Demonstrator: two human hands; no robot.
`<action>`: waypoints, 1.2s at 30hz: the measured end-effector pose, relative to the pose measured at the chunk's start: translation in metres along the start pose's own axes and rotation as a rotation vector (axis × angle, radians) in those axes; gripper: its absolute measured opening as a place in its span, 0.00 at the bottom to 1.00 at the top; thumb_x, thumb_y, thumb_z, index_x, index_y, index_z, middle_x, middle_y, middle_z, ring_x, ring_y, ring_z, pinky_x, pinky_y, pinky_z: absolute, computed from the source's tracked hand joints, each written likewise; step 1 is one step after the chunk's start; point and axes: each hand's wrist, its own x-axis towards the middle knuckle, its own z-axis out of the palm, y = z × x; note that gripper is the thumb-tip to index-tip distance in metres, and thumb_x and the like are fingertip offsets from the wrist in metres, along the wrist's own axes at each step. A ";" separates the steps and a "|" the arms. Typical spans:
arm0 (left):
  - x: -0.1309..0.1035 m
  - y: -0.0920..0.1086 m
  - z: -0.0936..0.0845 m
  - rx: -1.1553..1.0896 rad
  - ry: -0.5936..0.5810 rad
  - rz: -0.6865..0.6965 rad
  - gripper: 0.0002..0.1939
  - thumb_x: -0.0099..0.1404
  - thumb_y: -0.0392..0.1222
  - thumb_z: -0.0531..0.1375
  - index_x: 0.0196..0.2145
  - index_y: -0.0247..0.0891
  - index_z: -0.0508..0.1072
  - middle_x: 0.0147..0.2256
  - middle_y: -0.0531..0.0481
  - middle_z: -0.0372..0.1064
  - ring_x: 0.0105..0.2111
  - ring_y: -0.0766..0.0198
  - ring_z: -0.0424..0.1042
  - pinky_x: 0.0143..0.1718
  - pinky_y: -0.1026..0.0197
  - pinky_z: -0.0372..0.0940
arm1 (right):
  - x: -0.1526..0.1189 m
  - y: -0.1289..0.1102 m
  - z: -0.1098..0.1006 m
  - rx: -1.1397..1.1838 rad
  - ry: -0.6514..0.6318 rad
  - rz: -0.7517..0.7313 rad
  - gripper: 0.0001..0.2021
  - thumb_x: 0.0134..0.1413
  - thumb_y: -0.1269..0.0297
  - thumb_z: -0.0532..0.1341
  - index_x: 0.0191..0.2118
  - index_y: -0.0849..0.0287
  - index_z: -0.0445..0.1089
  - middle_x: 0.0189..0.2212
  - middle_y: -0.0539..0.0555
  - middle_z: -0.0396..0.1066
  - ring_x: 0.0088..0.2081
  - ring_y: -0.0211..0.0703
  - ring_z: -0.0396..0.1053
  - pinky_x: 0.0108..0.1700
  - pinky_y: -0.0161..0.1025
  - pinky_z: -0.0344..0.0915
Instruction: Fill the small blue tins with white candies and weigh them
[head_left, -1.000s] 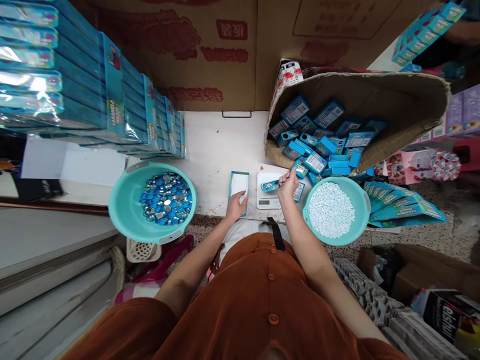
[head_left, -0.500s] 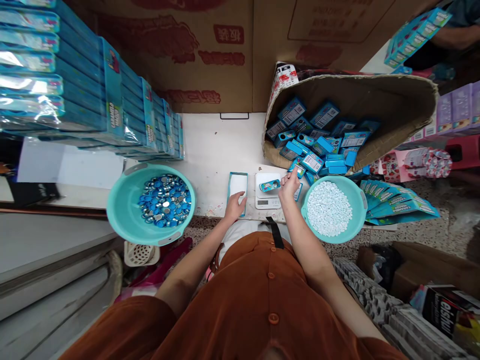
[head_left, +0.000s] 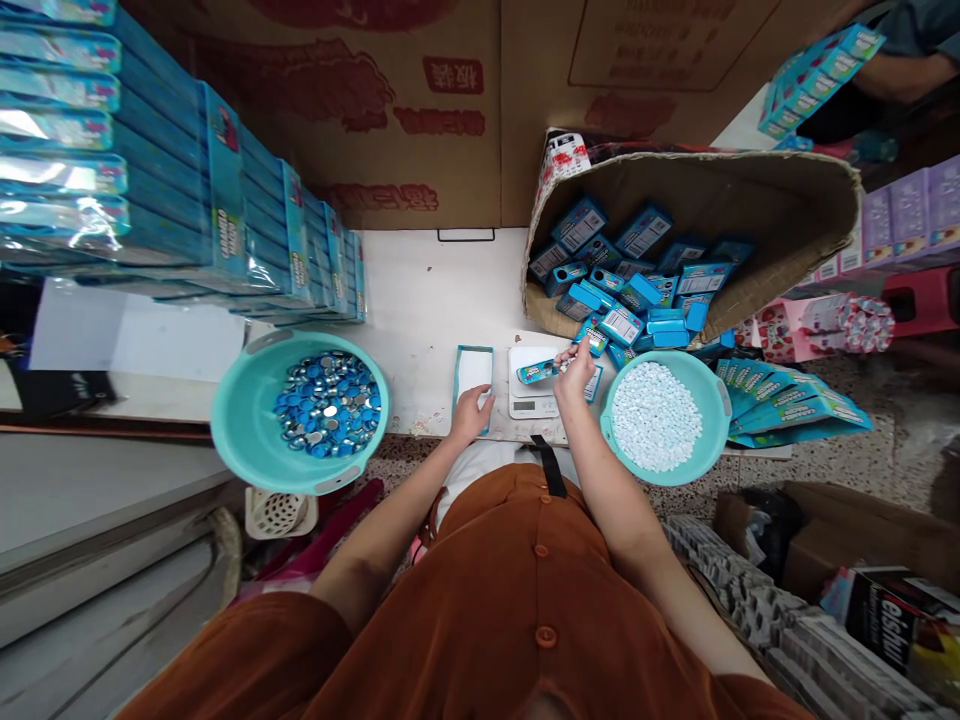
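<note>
My left hand (head_left: 472,412) rests over the near end of a shallow blue tray (head_left: 475,362) with a white inside. Its fingers are loosely curved, the thumb apart, holding nothing visible. My right hand (head_left: 575,374) is closed in a pinch, with small white candies (head_left: 566,365) showing at the fingertips. It hovers beside the open end of a small blue tin (head_left: 535,373), which lies on a white digital scale (head_left: 522,397). Right of that hand, a teal basin (head_left: 724,422) holds many white candies (head_left: 657,417). Part of a blue packet (head_left: 593,384) shows beside my right wrist.
On the left, another teal basin (head_left: 229,432) holds blue and silver caps (head_left: 330,405). Wrapped blue boxes (head_left: 165,170) are stacked behind it. A tipped carton (head_left: 780,215) contains small blue boxes (head_left: 622,325). Fanned blue packaging (head_left: 795,410) lies at right. A co-worker's arm (head_left: 904,75) shows top right.
White candies now show at my right fingertips, beside the tin's opening. My left hand stays at the tray. The whole view has shifted slightly.
</note>
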 end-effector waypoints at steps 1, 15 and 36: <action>0.000 0.000 0.000 -0.001 0.002 0.001 0.15 0.63 0.43 0.54 0.46 0.37 0.70 0.44 0.43 0.71 0.48 0.54 0.68 0.52 0.50 0.62 | 0.000 0.001 0.000 -0.002 -0.004 0.006 0.20 0.52 0.45 0.54 0.21 0.56 0.54 0.14 0.41 0.54 0.15 0.30 0.58 0.18 0.29 0.57; 0.000 -0.002 -0.003 -0.020 0.017 -0.018 0.15 0.63 0.43 0.54 0.46 0.37 0.70 0.45 0.43 0.71 0.48 0.54 0.68 0.52 0.50 0.62 | 0.002 0.015 0.000 -0.069 0.001 -0.022 0.19 0.52 0.51 0.52 0.18 0.59 0.61 0.15 0.47 0.63 0.21 0.34 0.67 0.29 0.32 0.66; 0.013 0.064 -0.012 0.008 0.075 0.241 0.16 0.66 0.44 0.51 0.50 0.41 0.66 0.47 0.45 0.67 0.52 0.55 0.61 0.56 0.51 0.57 | -0.002 0.013 -0.001 -0.126 -0.036 -0.078 0.19 0.55 0.57 0.50 0.18 0.59 0.65 0.17 0.49 0.68 0.22 0.35 0.68 0.31 0.34 0.66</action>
